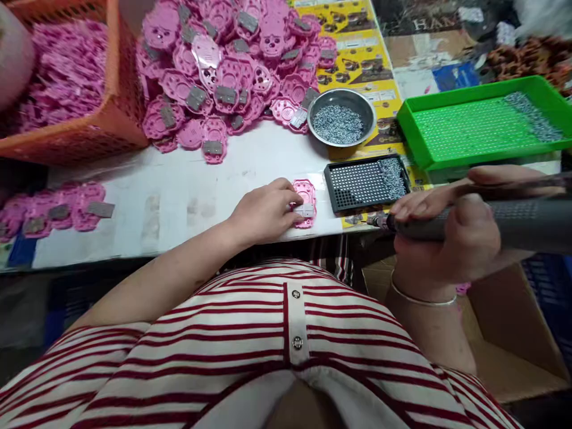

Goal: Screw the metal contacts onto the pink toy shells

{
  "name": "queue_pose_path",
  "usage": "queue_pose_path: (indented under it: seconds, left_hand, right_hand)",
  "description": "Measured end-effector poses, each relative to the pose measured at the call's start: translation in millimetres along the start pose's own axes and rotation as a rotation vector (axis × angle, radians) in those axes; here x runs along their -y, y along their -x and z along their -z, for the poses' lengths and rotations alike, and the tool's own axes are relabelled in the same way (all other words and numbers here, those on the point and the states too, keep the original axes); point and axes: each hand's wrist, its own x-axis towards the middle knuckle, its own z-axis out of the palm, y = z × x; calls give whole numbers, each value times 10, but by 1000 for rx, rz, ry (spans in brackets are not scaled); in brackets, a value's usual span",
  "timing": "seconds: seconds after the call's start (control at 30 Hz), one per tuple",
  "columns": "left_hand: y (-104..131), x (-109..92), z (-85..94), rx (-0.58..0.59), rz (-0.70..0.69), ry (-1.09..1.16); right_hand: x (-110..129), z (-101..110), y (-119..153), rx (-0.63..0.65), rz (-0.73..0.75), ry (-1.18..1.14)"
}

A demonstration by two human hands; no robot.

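My left hand (pixel 270 210) rests on the table with its fingers bent over the left side of a pink plastic toy casing (pixel 305 189). A small grey plate (pixel 305 210) lies across that casing, under my fingertips. My right hand (pixel 451 238) is wrapped round a dark electric screwdriver (pixel 518 220), whose tip points left, a little above the table's front edge. Between the hands and slightly behind them sits a black perforated tray (pixel 353 205) with loose screws gathered at its right end.
A metal bowl (pixel 342 143) of screws and a green tray (pixel 417 161) stand behind. Pink casings (pixel 227 74) are heaped at the back, beside an orange basket (pixel 120 77). More casings (pixel 62 205) lie in a row at left. An open cardboard box (pixel 513 328) is below right.
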Motion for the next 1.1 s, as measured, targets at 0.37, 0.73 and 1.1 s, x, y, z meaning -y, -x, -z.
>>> queue_pose_path:
  seconds: [0.37,0.73,1.1]
  left_hand:
    - [-56,-62,-11,8,-15,18]
    - [-50,-88,-17,3,-9,-57]
    - [-51,-84,-27,-6,-12,-55]
  right_hand:
    - [-310,-71,-38,-103,220,-4]
    - [-570,-45,-12,-87,167,122]
    - [-673,-17,-31,-31,210,71]
